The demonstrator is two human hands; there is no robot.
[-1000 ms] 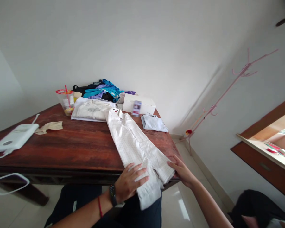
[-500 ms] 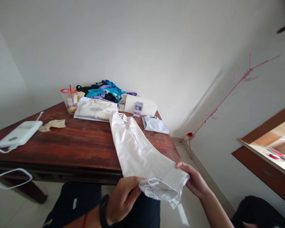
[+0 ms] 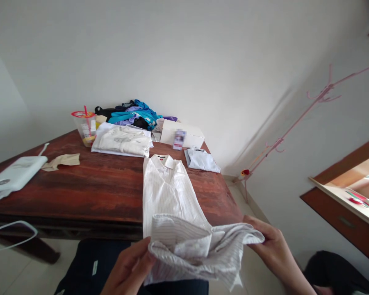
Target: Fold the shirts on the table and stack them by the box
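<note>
A white shirt with thin stripes (image 3: 169,196) lies with its collar end on the dark red wooden table (image 3: 110,184). Its lower end hangs past the front edge, lifted and bunched between my hands. My left hand (image 3: 130,264) pinches the left corner of that end between thumb and fingers. At the right corner, my right hand (image 3: 269,241) grips the cloth, with its fingertips partly hidden behind the fabric. The raised end gapes into a loose fold facing me.
Along the back stand a plastic cup with a straw (image 3: 86,129), folded white clothes (image 3: 121,141), a heap of blue and black clothes (image 3: 135,114) and a white box (image 3: 187,135). A folded light blue garment (image 3: 202,159), a white power bank (image 3: 17,174) and a pink coat rack (image 3: 295,121) flank them.
The shirt has slid toward me and straightened, its collar now lower on the table. My hands have spread apart, the left one moving left, and the shirt's end has opened wider.
</note>
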